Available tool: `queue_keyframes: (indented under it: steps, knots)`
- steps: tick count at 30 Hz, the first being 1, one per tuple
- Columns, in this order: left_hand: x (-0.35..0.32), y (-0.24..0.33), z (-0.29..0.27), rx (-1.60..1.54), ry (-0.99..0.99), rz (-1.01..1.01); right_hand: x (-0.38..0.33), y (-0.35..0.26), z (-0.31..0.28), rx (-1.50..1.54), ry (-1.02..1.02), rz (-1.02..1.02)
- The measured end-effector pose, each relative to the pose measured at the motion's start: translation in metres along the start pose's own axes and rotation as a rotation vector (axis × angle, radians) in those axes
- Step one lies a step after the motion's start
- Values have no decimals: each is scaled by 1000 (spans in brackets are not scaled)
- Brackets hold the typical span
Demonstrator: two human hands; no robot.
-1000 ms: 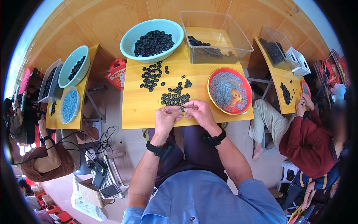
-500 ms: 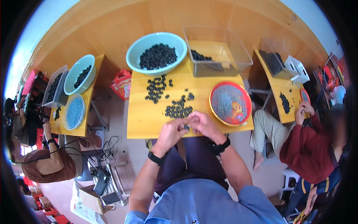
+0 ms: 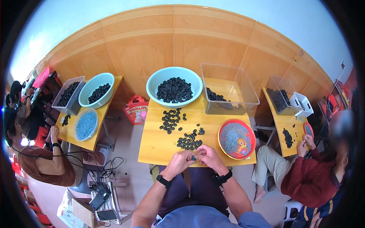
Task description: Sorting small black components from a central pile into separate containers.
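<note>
My left hand (image 3: 180,163) is closed, pinching a small black oval piece (image 3: 193,158) between thumb and fingertips, above the near edge of the yellow table (image 3: 157,150). Close beside it, my right hand (image 3: 210,157) has its fingers pinched together at that piece; whatever they hold is too small to make out. Just beyond my hands lies a cluster of black oval pieces (image 3: 189,143), with a second loose group (image 3: 171,121) farther off to the left. A red and yellow bowl (image 3: 252,146) holding fine grey-blue bits stands to the right of my hands.
At the table's back are a light-blue basin (image 3: 150,89) heaped with black pieces and a clear plastic bin (image 3: 228,109) with more. Co-workers sit at side tables: a person in brown (image 3: 45,167) at left, one in maroon (image 3: 308,178) at right. Tangled cables (image 3: 104,178) lie lower left.
My view has tilted upward, so the table and hands appear lower and more wall shows. Both hands stay pinched together around the small piece, with the fingers slightly shifted.
</note>
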State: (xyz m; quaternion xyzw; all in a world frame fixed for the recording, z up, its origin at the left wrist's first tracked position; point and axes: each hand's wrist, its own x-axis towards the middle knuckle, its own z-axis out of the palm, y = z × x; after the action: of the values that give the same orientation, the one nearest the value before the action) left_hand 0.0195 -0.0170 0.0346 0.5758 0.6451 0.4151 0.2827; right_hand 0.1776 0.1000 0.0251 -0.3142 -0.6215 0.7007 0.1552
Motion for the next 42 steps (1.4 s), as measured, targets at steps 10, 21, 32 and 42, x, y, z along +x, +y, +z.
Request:
queue_keyframes:
  steps: [10,21,32,42]
  knots:
    - [-2,2,1,27,3,38,-2,0,4,-43,18,-21]
    - [1,2,3,83,44,58,0,-5,0,-73,-25,-12]
    - [-4,1,2,-26,72,58,1,-12,-22,-190,-95,65]
    - [-2,-17,-4,-58,290,-38,78,-119,-3,-43,381,-532]
